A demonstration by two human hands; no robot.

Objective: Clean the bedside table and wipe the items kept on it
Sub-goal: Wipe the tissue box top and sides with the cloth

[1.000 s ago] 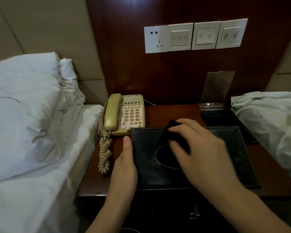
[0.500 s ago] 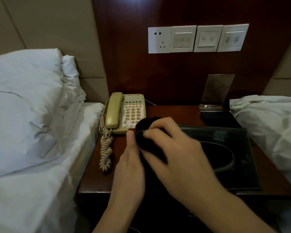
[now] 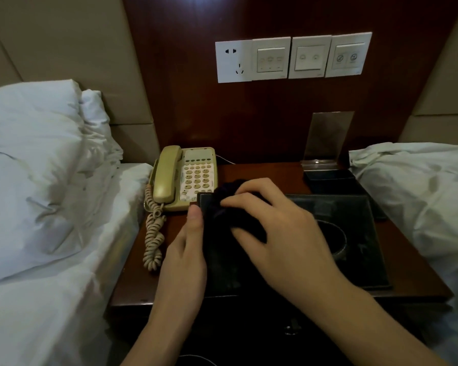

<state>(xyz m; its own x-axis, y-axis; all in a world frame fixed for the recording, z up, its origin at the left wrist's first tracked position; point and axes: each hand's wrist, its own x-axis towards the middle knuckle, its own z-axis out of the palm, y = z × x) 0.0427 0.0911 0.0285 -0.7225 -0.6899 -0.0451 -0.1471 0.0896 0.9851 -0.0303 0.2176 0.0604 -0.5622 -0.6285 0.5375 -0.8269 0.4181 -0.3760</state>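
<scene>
A black tissue box (image 3: 354,223) with an oval opening lies flat on the dark wooden bedside table (image 3: 413,262). My right hand (image 3: 275,228) grips a dark cloth (image 3: 230,191) and presses it on the box's far left corner. Along the box's left side lies my left hand (image 3: 185,254), holding that edge with the thumb up on it. A beige corded telephone (image 3: 185,178) stands just behind the left hand, its coiled cord (image 3: 154,233) trailing down the table's left side.
A clear acrylic sign holder (image 3: 325,138) and a small black tray (image 3: 331,180) stand at the table's back right. White bedding (image 3: 37,180) borders the table on the left and a white duvet (image 3: 421,196) on the right. Wall switches (image 3: 291,56) sit above.
My right hand slid the cloth from the middle of the box to its far left corner. The left hand has stayed on the box's left edge.
</scene>
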